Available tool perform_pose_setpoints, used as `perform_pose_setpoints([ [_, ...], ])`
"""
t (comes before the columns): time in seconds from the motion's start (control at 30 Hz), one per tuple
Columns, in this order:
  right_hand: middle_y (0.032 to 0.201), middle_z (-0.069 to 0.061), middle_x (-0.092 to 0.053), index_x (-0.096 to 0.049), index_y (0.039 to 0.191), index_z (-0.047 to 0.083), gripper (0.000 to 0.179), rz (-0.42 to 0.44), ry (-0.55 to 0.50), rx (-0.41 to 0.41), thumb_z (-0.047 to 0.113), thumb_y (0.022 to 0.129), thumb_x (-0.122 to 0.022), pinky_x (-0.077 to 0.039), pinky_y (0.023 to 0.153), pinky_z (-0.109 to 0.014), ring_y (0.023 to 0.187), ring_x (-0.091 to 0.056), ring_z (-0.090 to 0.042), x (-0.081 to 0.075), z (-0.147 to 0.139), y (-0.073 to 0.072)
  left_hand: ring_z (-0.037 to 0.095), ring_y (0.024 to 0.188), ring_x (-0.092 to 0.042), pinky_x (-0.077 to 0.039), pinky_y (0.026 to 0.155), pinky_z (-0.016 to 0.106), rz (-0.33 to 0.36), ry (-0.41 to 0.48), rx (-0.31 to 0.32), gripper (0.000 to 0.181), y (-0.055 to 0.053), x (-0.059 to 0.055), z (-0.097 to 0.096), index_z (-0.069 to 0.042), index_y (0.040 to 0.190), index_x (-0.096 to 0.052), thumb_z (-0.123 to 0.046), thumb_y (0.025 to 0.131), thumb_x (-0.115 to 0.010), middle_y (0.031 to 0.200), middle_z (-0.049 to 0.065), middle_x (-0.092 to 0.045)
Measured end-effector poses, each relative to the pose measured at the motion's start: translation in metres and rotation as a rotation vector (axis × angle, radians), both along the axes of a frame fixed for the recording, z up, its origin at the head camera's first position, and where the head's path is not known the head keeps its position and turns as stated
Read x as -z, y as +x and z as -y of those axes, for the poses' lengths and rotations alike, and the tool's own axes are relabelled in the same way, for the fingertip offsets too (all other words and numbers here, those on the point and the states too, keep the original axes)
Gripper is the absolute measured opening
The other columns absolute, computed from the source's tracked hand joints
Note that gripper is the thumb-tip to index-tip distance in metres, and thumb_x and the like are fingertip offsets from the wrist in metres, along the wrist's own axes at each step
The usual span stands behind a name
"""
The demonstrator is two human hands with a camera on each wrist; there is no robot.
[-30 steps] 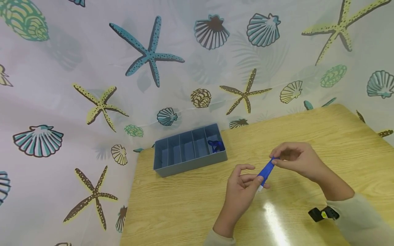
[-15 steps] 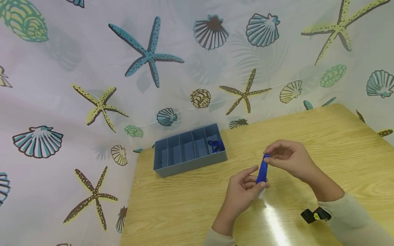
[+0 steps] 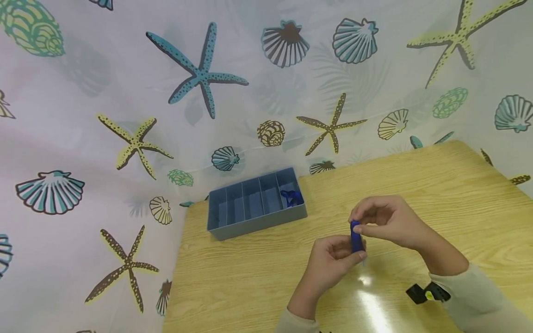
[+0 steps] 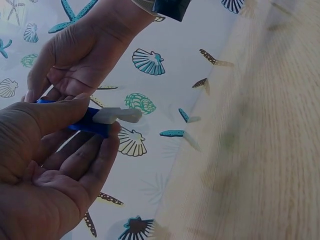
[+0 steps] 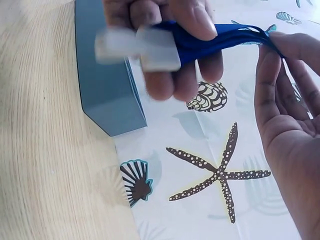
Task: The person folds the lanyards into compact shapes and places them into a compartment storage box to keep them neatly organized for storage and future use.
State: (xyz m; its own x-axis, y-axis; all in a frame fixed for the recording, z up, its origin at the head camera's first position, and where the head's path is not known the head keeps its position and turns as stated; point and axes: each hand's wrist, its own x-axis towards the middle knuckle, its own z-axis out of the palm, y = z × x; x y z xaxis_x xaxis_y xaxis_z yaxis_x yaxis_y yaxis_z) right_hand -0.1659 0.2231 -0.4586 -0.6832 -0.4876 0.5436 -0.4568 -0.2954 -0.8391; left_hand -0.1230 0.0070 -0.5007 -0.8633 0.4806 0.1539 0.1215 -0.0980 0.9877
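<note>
Between the two hands is a folded blue lanyard [image 3: 356, 242], its strap in several layers. A white plastic clip [image 5: 159, 49] sticks out at one end, seen in both wrist views. My left hand [image 3: 332, 260] pinches the lanyard near that clip, thumb on top and fingers beneath. At the other end, where the strap folds back in loops, my right hand [image 3: 391, 223] pinches it between thumb and fingertips. In the head view the lanyard stands nearly end-on above the table, and the clip is mostly hidden by the left hand.
A blue-grey box [image 3: 258, 221] with several compartments stands at the back of the table [image 3: 233, 282]. Its rightmost compartment holds a dark blue bundled strap [image 3: 292, 198]. A patterned sheet [image 3: 250, 115] hangs behind the table. A black device [image 3: 428, 293] sits at the right wrist.
The lanyard has swung from slanting to nearly upright and looks shorter in the head view. My right hand has moved left, closer to my left hand. The box has not moved.
</note>
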Motion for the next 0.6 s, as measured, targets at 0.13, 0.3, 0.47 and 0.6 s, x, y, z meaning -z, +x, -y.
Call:
perform_pose_setpoints([
  [0.13, 0.109, -0.011, -0.074, -0.07, 0.107, -0.007, 0.038, -0.031, -0.018, -0.046, -0.034, 0.082, -0.062, -0.063, 0.087, -0.029, 0.102, -0.072, -0.02, -0.001, 0.002, 0.001, 0.01, 0.115, -0.071, -0.061, 0.096, 0.03, -0.003, 0.01, -0.01, 0.029, 0.002, -0.001, 0.0, 0.001, 0.122, -0.076, 0.0, 0.093, -0.079, 0.123, 0.008, -0.074],
  [0.3, 0.108, -0.011, -0.074, -0.071, 0.107, -0.005, 0.038, -0.053, 0.012, -0.048, -0.034, 0.083, -0.063, -0.062, 0.088, -0.029, 0.103, -0.071, -0.02, -0.001, 0.002, 0.002, 0.012, 0.125, -0.06, -0.059, 0.1, 0.029, 0.007, -0.035, -0.021, 0.039, 0.005, -0.004, 0.004, -0.013, 0.13, -0.074, -0.009, 0.092, -0.083, 0.124, -0.003, -0.057],
  [0.47, 0.108, -0.011, -0.074, -0.071, 0.107, -0.005, 0.037, -0.058, 0.037, -0.029, -0.032, 0.084, -0.064, -0.062, 0.088, -0.029, 0.103, -0.071, -0.02, -0.002, -0.002, 0.004, 0.015, 0.133, -0.061, -0.054, 0.109, 0.03, -0.037, -0.057, 0.003, 0.049, 0.005, -0.003, 0.009, -0.022, 0.142, -0.062, -0.015, 0.097, -0.079, 0.139, -0.003, -0.055],
  [0.6, 0.107, -0.01, -0.074, -0.071, 0.106, -0.004, 0.036, -0.045, 0.048, -0.006, -0.032, 0.084, -0.065, -0.063, 0.087, -0.029, 0.102, -0.071, -0.019, -0.003, -0.004, 0.004, 0.011, 0.129, -0.061, -0.054, 0.109, 0.031, -0.153, -0.099, -0.025, 0.033, 0.004, -0.001, 0.011, -0.013, 0.135, -0.066, -0.017, 0.103, -0.071, 0.135, 0.002, -0.061],
])
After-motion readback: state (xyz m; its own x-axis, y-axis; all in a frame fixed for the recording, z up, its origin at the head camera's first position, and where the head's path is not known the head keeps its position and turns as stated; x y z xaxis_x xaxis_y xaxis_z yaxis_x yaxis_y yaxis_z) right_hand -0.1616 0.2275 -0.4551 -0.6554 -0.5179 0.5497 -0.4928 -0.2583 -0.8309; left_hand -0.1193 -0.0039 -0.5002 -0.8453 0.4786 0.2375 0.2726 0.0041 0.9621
